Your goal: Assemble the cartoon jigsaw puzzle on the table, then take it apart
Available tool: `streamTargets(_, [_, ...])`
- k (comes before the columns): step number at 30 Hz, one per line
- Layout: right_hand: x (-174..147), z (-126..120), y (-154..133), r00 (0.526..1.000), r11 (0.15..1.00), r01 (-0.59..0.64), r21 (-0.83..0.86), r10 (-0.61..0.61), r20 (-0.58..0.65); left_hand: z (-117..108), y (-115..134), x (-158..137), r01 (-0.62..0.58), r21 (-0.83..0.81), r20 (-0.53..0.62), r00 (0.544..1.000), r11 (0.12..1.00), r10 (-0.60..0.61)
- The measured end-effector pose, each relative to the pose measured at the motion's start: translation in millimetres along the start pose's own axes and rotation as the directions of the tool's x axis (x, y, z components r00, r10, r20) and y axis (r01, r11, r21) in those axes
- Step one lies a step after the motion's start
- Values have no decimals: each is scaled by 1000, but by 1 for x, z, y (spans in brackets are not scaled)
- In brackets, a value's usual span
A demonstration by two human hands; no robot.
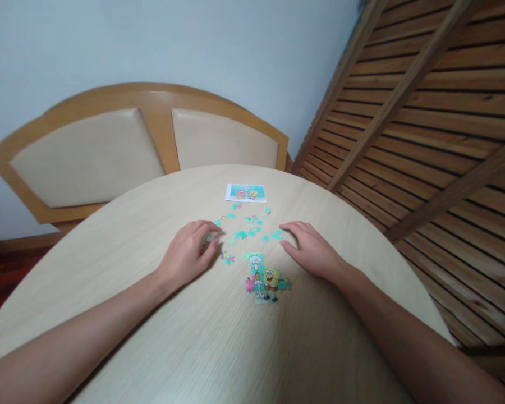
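Observation:
A partly joined jigsaw puzzle (pixel 264 280) with a yellow square figure and a pale green figure lies on the table in front of me. Beyond it, several loose puzzle pieces (pixel 247 233) in turquoise, pink and yellow are scattered. My left hand (pixel 192 245) rests at the left of the pieces, fingers curved and apart from the thumb, with some pieces partly hidden beneath them. On the right, my right hand (pixel 305 245) has its thumb and fingers apart beside a few turquoise pieces (pixel 276 234). I see nothing held in either hand.
A picture card (pixel 246 193) lies beyond the pieces on the round wooden table (pixel 151 348). Behind the table's far edge stands a bench with a padded backrest (pixel 88 151). A slatted wooden panel (pixel 425 123) rises at the right.

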State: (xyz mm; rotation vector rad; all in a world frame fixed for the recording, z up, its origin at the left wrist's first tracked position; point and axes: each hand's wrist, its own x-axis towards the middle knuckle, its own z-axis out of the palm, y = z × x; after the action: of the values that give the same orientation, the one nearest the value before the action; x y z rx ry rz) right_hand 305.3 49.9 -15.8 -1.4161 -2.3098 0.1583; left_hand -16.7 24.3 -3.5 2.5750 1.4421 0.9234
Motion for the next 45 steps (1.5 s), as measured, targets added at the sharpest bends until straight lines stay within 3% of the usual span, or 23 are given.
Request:
streamTargets(2, [0,0,0,1000,1000,3,-2,-3,9,2,-13,1,110,53,-31,994,993,-108])
streamTargets(7, [0,-1,-2,999,1000,6,-9,-6,40,6,-27,2,178,126,14,983,976,-181])
streamTargets(17, [6,8,-4,998,1000,4,-16,-3,69,11,-21,4,130,105,73,988,986,-138])
streamTargets(25, [16,5,-18,990,986,-64,-154,82,117,16,-20,6,142,133,60,987,981,-151])
streamTargets(33, [26,4,-24,982,970,-7,-244,52,179,17,-20,6,134,133,68,987,982,-144])
streamTargets(40, [19,8,-24,997,983,-64,-173,70,31,17,-21,5,121,122,70,989,985,-130])
streamTargets(45, [12,3,-20,1000,992,-24,-124,26,11,16,-22,3,116,115,72,990,987,-124])
